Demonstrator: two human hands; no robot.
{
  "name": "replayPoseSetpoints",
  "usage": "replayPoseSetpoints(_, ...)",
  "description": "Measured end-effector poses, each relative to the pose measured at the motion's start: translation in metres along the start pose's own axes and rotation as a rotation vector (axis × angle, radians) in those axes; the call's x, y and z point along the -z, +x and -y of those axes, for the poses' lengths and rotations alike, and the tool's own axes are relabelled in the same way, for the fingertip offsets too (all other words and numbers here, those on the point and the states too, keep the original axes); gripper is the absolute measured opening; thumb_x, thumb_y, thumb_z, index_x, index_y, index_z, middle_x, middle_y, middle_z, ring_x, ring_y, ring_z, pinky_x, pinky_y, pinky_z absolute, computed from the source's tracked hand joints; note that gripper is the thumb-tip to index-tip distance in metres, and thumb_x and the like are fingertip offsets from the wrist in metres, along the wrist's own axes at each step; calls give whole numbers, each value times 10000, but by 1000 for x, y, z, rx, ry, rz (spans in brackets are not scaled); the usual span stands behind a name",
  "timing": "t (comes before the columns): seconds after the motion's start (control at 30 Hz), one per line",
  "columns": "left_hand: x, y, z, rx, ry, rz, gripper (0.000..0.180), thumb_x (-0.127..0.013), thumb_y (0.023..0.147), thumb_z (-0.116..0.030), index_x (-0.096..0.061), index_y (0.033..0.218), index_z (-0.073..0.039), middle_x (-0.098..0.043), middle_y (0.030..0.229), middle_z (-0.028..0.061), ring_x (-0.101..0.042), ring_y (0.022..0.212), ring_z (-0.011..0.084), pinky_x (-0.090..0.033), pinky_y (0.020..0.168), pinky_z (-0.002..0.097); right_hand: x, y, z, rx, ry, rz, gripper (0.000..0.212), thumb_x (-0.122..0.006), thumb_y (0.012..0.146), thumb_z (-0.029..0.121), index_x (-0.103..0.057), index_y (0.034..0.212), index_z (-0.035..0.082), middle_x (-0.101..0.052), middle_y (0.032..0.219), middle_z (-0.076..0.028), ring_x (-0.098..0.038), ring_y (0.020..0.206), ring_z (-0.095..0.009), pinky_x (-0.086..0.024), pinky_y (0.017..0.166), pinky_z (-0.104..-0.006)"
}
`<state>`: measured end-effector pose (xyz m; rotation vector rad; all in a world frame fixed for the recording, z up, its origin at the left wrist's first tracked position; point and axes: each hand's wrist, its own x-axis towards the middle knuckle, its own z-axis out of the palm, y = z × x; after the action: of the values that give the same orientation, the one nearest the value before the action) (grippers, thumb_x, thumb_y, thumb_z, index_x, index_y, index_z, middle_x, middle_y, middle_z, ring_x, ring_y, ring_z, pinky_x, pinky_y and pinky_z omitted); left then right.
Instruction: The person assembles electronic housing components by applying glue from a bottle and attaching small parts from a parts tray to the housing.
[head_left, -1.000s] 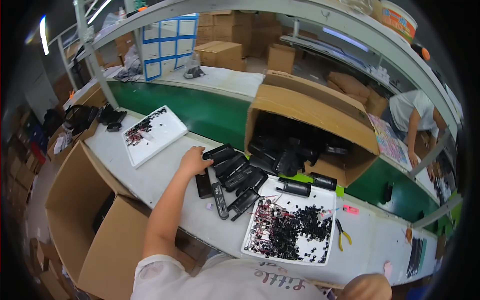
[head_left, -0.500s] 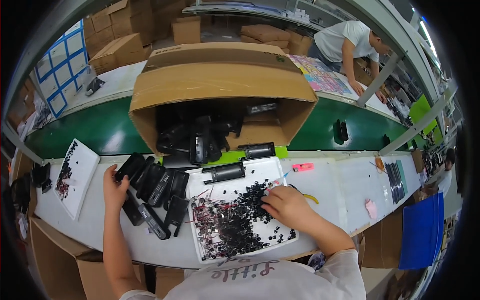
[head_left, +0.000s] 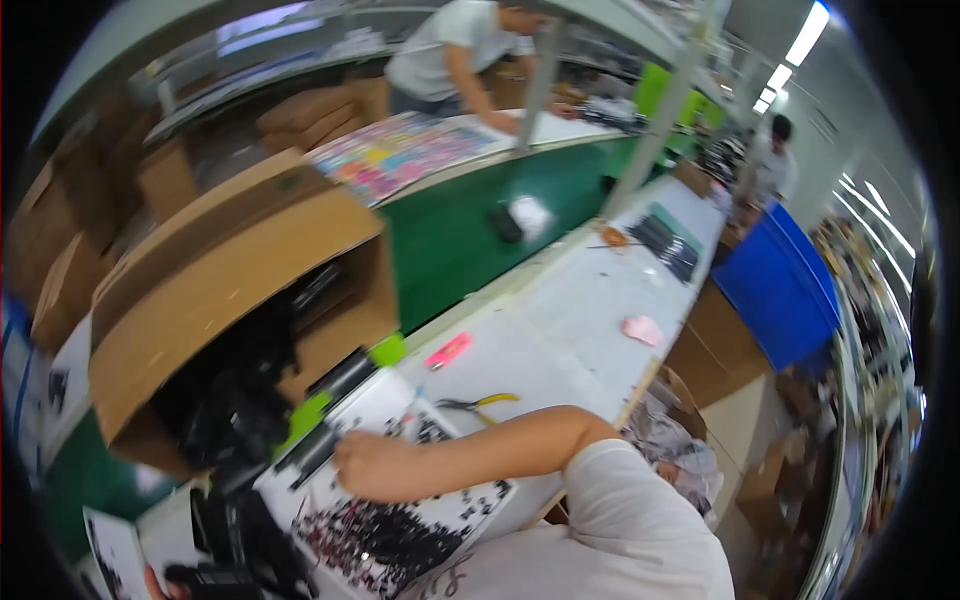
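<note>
My right hand (head_left: 365, 466) is curled over the upper part of a white tray (head_left: 378, 398), beside a black plastic casing (head_left: 308, 455). Its fingertips are hidden, so what they pinch cannot be made out. Small black parts (head_left: 390, 545), some with red wires, cover much of the tray. At the lower left edge only the fingers of my left hand (head_left: 153, 583) show, bent against the end of a black casing (head_left: 215, 577). More black casings (head_left: 250, 530) lie in a heap between that hand and the tray. The view is blurred by motion.
An open cardboard box (head_left: 240, 250) holding black casings stands beyond the tray. Pliers (head_left: 490, 400), a pink object (head_left: 448, 350) and a pink cloth (head_left: 641, 330) lie to the right. A green belt (head_left: 450, 240) runs behind; a person (head_left: 450, 60) leans over the far table.
My view has swung right, shifting the bench left and tilting it. My right hand has moved from the heap of small parts to the tray's far side, near the casing.
</note>
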<state>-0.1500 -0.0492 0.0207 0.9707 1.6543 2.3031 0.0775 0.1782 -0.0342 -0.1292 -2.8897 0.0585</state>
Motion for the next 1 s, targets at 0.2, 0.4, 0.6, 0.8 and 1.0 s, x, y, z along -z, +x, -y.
replayPoseSetpoints(0.2,-71,-52,-19,826,-76,137,581,-461,866,-418,-352,1333,-90,-518,1102,163,-555,895,287,-496,779,386,-1,-3,4,-16,100,-100,153,-575,637,142,-549,713,12,-574,718,-97,-573,705,-267,-457,635,-342)
replayPoseSetpoints(0.4,-98,-75,-8,1054,-322,458,556,-405,921,-444,-419,1250,4,-520,1189,120,-488,1088,236,-390,952,360,24,-11,29,-102,709,-230,115,-562,732,132,-513,718,29,-535,733,-131,-556,665,-323,-463,598,-401)
replayPoseSetpoints(0.6,-107,-84,1,1072,-296,361,491,-409,934,-392,-448,1210,13,-537,1123,128,-524,1010,224,-425,920,339,21,-19,35,-23,520,-325,123,-596,669,121,-549,689,10,-544,739,-127,-568,699,-299,-467,632,-381)
replayPoseSetpoints(0.8,-115,-84,6,1151,-273,325,512,-390,936,-414,-449,1226,5,-531,1159,123,-530,1011,237,-441,896,342,33,-30,28,-50,482,-296,91,-557,704,140,-517,737,65,-485,768,-92,-517,731,-258,-434,650,-343)
replayPoseSetpoints(1.0,-106,-88,17,1218,-505,288,559,-401,917,-457,-420,1265,-20,-520,1203,127,-525,1063,247,-451,890,339,52,-35,20,22,639,-245,153,-523,737,90,-544,881,40,-477,805,-91,-526,743,-264,-452,664,-335)
